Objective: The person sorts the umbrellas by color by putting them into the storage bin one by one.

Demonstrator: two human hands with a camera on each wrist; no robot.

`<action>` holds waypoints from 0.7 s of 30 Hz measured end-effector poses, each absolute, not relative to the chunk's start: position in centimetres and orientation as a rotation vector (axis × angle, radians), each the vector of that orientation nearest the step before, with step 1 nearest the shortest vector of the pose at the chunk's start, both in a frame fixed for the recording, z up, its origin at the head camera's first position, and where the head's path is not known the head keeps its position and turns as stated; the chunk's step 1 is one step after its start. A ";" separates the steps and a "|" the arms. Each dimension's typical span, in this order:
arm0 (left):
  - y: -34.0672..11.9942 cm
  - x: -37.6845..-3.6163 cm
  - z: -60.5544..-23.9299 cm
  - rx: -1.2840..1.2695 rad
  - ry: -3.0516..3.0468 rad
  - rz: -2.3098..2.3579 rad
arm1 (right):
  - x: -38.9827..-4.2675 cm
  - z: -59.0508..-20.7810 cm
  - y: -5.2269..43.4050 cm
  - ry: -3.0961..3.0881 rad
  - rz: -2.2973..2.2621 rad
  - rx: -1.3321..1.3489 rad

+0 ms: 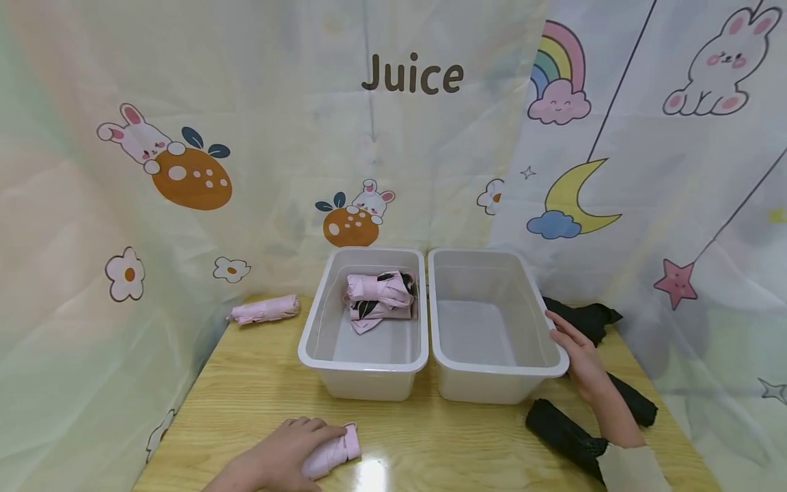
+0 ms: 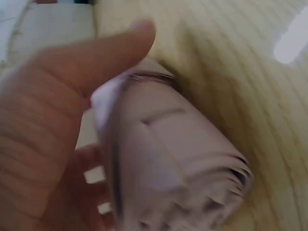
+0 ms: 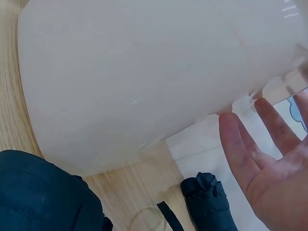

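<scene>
Pink bundle (image 1: 330, 456) toward tabletop (image 1: 443, 441) front edge is clasped in your left grip (image 1: 284, 447); your unclenched right grip (image 1: 582, 357) touches a bin (image 1: 486, 387).

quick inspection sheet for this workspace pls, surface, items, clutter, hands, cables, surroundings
Surface: table with a wood-grain top.
Job's things: left bin holds pink bundles; right bin stands beside it; stray pink bundle lies left of the bins; three black bundles lie at the table's right.
Clutter: nothing seen beyond bins and bundles.
Left hand: fingers around a pink roll in front of the left bin.
Right hand: fingers touching the right bin's right-hand rim.
Cables: nothing seen.
Surroundings: cartoon-print fabric, lettered "Juice", behind and to both sides.
</scene>
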State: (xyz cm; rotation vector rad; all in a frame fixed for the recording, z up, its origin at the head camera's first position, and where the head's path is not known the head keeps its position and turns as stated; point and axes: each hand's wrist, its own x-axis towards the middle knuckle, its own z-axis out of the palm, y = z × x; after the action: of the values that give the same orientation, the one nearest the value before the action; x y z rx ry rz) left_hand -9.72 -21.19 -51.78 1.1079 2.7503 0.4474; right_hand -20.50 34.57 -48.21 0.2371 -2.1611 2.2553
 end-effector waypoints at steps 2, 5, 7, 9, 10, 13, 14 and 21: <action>-21.6 -10.0 -52.5 1.118 2.760 0.457 | -20.6 -48.2 34.5 -2.174 2.248 0.225; -22.1 -10.7 -53.2 1.144 2.767 0.483 | -20.6 -48.1 34.4 -2.173 2.259 0.198; -22.4 -11.3 -53.3 1.157 2.769 0.505 | -20.8 -48.0 34.3 -2.170 2.260 0.190; -22.7 -11.8 -53.2 1.159 2.778 0.521 | -21.0 -47.9 34.1 -2.160 2.267 0.195; -22.9 -12.0 -53.2 1.155 2.781 0.527 | -21.1 -47.9 34.1 -2.153 2.271 0.200; -23.2 -12.3 -53.2 1.160 2.752 0.563 | -21.0 -47.9 34.0 -2.132 2.285 0.206; -23.2 -12.3 -53.3 1.156 2.735 0.580 | -20.9 -47.9 34.0 -2.131 2.288 0.213; -23.0 -12.2 -50.9 1.175 2.709 0.614 | -20.3 -48.1 34.4 -2.163 2.269 0.224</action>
State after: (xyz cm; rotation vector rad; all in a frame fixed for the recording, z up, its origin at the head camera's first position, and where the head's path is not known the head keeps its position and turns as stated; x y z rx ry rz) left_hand -12.17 -23.00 -50.94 1.1748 2.7090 0.6140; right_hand -20.27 34.37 -48.09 0.2243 -2.1633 2.2691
